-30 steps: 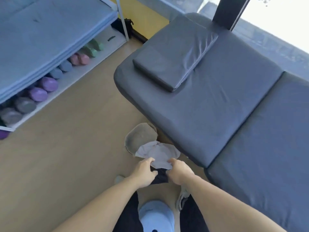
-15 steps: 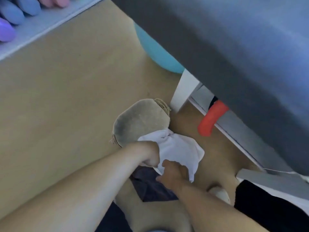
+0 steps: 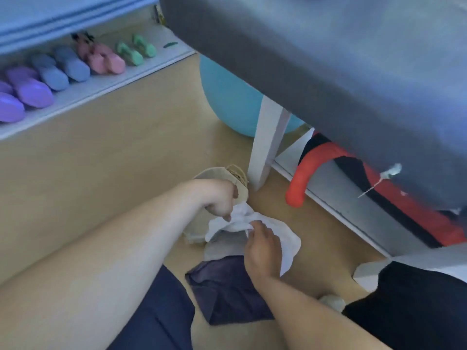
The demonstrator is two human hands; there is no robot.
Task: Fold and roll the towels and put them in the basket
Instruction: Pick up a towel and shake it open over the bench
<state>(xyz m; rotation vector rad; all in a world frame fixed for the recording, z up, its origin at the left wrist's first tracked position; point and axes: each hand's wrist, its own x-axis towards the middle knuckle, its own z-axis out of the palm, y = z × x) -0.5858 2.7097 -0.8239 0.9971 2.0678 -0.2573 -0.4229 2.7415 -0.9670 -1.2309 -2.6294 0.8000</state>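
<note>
Fingers: your left hand (image 3: 219, 202) pinches the white towel (image 3: 283, 238); your right hand (image 3: 262, 248) grips the same towel | white towel: on the floor, touching the basket (image 3: 214, 173) | dark towel (image 3: 227, 289): beside the basket, under the white towel's edge.

both forearms bare to the frame edge, no sleeves in view. left hand (image 3: 219, 198) and right hand (image 3: 262, 248) bare: no gloves, rings or watch visible. dark navy shorts (image 3: 156, 311) over the left thigh, smooth fabric with a faint crease. picture soft; finer detail unclear.
</note>
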